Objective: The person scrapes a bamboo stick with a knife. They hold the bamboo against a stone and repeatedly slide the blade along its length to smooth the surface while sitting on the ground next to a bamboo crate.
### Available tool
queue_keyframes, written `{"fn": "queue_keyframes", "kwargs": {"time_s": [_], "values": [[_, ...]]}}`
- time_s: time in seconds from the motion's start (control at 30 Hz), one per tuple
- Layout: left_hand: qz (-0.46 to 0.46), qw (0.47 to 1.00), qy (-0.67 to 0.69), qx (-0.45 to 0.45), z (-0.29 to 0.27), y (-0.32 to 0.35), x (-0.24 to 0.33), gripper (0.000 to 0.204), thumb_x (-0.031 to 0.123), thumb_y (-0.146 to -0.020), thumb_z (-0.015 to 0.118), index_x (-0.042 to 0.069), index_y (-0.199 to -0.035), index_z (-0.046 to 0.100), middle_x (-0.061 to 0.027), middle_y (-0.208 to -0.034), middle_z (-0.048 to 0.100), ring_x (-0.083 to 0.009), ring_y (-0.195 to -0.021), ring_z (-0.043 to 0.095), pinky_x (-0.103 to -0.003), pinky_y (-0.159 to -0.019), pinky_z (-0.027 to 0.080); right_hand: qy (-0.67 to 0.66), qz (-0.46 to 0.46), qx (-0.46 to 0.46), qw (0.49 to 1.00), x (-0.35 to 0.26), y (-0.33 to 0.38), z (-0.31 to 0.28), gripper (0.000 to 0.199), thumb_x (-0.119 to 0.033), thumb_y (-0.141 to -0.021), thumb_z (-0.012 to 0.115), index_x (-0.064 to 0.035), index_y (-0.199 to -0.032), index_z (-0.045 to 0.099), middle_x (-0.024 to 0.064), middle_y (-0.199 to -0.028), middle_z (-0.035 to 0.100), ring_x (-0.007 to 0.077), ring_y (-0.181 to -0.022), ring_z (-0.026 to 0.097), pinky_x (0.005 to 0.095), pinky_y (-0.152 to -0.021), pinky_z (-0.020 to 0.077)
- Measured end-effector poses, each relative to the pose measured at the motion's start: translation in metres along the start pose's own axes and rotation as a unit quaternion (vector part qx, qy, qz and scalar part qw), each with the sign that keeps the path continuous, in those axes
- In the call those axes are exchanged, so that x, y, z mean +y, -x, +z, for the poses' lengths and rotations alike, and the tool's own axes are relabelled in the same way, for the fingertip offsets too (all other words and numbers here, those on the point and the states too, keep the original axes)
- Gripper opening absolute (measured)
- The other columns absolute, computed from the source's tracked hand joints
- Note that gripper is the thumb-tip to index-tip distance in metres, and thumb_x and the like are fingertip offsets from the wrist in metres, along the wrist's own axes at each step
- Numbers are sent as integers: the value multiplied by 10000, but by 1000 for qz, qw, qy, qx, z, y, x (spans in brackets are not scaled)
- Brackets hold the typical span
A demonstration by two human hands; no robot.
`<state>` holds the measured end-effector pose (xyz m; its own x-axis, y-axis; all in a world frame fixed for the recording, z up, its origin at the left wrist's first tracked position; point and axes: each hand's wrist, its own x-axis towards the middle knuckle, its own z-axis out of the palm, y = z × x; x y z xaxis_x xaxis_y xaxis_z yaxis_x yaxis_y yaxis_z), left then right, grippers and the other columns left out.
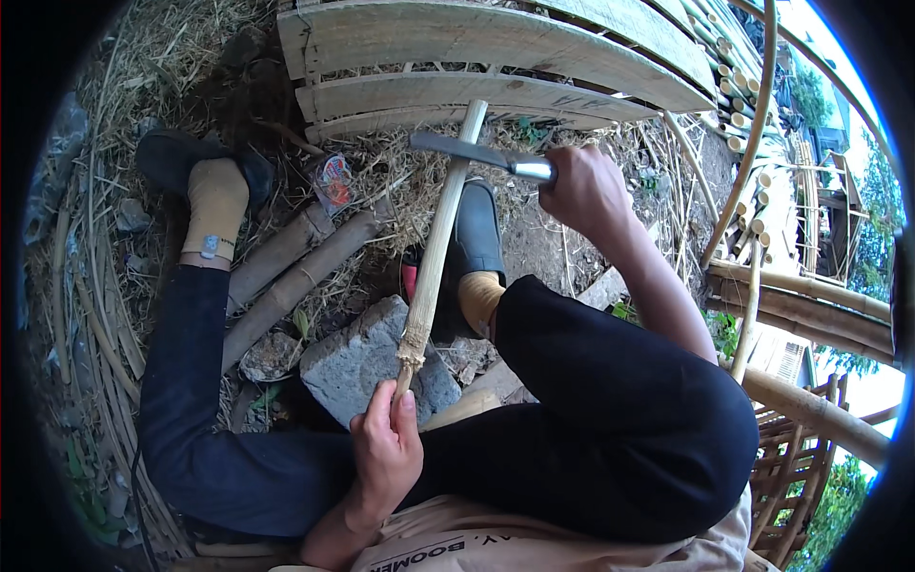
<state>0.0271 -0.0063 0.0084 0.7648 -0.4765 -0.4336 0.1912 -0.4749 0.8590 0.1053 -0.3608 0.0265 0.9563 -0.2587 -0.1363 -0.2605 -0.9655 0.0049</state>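
My left hand is closed round the thin, darker lower end of a pale peeled wooden stick. The stick slants up and away, with a rough ragged collar just above my fingers. My right hand grips the handle of a knife. Its grey blade points left and lies across the stick near the far end; I cannot tell whether the edge touches the wood. Beneath the stick's lower part sits a grey stone block.
A slatted wooden crate stands ahead. My shoes flank thick bamboo poles, a crumpled wrapper and dry straw. Stacked bamboo and a bamboo railing are at right.
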Motion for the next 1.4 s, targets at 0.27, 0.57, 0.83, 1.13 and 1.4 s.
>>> {"fn": "queue_keyframes", "kwargs": {"time_s": [0.27,0.57,0.83,1.13,1.4], "values": [[32,997,-29,60,2,4,2,128,107,-1024,549,-19,-1009,566,-169,-607,512,-342,-501,581,-415,-480,394,-23,-26,-18,999,-11,14,-7,118,-119,-721,658,-40,-786,716,208,-658,658,389,-645,686,479,-661,565],[76,994,-35,74,6,4,-6,120,90,-1021,550,-27,-1039,566,-164,-603,520,-341,-495,585,-404,-473,399,-29,12,25,999,6,-4,0,133,-132,-737,664,-34,-805,723,218,-686,671,396,-693,695,481,-710,567],[61,995,-46,58,5,6,-1,111,92,-1019,550,-16,-1033,564,-170,-617,536,-365,-517,605,-421,-476,412,8,25,28,999,12,-5,-1,99,-109,-728,673,-42,-785,719,202,-678,675,379,-653,697,459,-663,571],[39,999,4,21,4,7,4,129,90,-1017,558,-10,-941,530,-120,-575,474,-192,-455,504,-361,-460,360,-70,117,-15,991,15,-1,-19,277,-277,-885,702,-2,-893,734,262,-796,691,432,-783,698,511,-767,541],[1,997,74,-32,-2,0,3,162,123,-1028,562,-2,-930,526,-63,-570,464,-110,-493,441,-325,-469,311,-28,119,42,992,23,14,-25,236,-246,-852,716,-39,-963,733,223,-826,712,402,-806,707,496,-765,550]]}}
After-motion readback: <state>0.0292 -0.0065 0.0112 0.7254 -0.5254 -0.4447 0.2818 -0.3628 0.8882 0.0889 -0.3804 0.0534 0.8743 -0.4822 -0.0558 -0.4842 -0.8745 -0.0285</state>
